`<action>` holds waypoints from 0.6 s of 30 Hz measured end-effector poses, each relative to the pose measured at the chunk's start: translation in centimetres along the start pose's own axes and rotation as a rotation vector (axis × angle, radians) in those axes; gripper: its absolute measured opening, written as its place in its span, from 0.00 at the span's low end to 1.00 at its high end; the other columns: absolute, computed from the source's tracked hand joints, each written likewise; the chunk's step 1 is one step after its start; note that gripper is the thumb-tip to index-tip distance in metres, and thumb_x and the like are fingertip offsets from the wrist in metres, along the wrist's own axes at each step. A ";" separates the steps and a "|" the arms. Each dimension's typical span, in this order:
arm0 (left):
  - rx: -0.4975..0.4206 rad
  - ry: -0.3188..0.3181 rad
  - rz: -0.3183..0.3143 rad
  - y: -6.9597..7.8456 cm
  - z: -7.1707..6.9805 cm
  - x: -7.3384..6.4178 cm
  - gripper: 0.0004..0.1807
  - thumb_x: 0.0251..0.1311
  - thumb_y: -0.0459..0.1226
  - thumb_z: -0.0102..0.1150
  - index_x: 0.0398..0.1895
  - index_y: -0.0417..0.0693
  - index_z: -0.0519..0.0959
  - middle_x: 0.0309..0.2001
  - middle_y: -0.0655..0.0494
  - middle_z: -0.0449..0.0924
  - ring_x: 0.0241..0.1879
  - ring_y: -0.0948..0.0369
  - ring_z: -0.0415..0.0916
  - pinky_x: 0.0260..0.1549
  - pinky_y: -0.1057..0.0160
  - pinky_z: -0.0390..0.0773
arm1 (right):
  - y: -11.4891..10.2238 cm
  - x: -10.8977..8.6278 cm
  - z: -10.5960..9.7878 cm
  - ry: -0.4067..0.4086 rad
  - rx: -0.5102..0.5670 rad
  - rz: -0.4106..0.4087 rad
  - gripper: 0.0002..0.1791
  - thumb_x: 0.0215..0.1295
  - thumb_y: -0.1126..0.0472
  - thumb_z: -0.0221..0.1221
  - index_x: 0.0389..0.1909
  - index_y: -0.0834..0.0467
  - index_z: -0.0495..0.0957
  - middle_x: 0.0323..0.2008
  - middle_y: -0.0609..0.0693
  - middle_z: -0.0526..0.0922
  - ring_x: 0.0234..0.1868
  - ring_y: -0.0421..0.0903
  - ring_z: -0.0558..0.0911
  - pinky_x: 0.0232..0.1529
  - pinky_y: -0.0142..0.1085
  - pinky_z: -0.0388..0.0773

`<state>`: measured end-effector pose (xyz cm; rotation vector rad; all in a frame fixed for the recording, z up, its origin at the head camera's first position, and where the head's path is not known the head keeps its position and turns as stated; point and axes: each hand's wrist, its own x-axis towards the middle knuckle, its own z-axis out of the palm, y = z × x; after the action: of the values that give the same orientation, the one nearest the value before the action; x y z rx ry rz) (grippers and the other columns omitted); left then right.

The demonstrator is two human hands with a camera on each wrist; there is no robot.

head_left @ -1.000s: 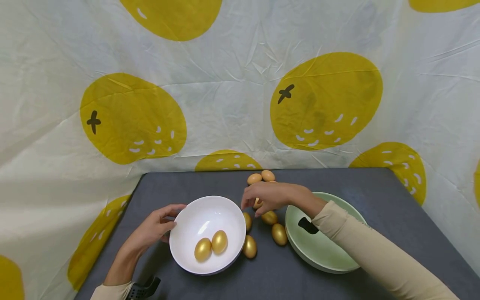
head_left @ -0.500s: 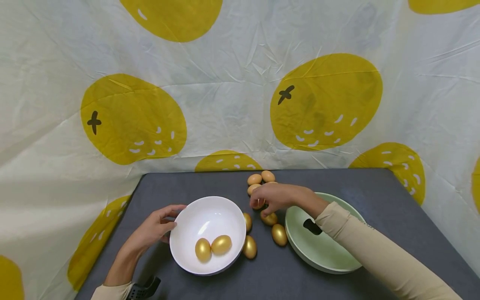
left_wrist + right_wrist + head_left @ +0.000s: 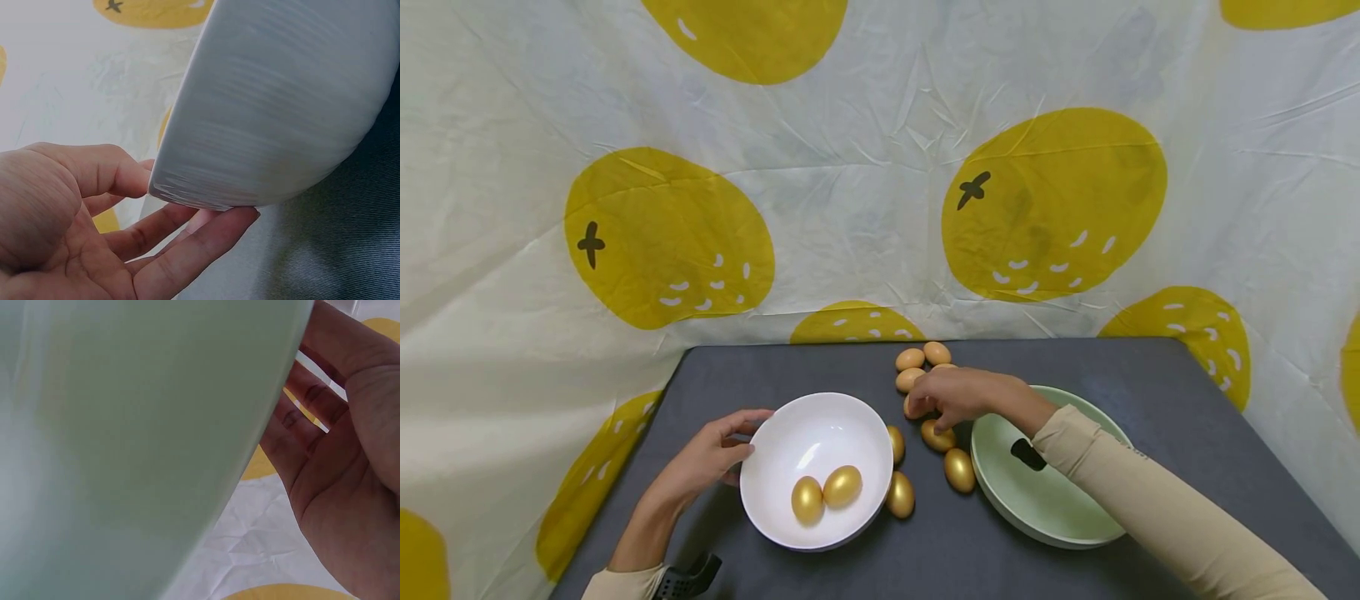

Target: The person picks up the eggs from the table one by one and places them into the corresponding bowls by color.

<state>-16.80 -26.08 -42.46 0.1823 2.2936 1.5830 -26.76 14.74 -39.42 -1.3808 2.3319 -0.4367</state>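
My left hand holds the side of a white bowl, its thumb at the rim and its fingers against the outer wall, as the left wrist view shows. Two golden eggs lie in that bowl. My right hand reaches down among the eggs on the table. Its fingertips come down by a brown egg, partly covered, and its thumb is close to a golden egg. In the right wrist view a green bowl hides the fingertips, so any grip is unclear.
The green bowl stands on the grey table under my right forearm. More golden eggs lie between the two bowls. Several brown eggs sit farther back. A patterned cloth hangs behind the table.
My right hand has moved slightly right, away from the white bowl, to the eggs. The right golden egg in the white bowl has rolled and tilted. My left hand stays in place.
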 end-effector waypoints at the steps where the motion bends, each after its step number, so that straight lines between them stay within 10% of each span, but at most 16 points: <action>1: 0.001 0.000 0.000 0.0 0.0 0.0 0.29 0.69 0.30 0.55 0.74 0.44 0.67 0.62 0.33 0.72 0.48 0.48 0.81 0.32 0.45 0.86 | 0.0 0.0 0.0 -0.001 -0.005 0.005 0.20 0.57 0.65 0.73 0.51 0.57 0.82 0.49 0.52 0.84 0.48 0.51 0.82 0.48 0.34 0.79; 18: 0.005 -0.001 -0.001 0.1 -0.1 -0.2 0.29 0.69 0.30 0.54 0.74 0.45 0.67 0.62 0.33 0.72 0.50 0.48 0.81 0.33 0.46 0.86 | 0.4 0.0 0.2 -0.028 -0.091 0.055 0.11 0.55 0.64 0.74 0.36 0.58 0.81 0.27 0.54 0.80 0.24 0.32 0.68 0.29 0.27 0.65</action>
<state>-16.68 -26.14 -42.29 0.1828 2.2965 1.5771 -26.97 14.92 -39.82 -1.3506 2.3873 -0.2967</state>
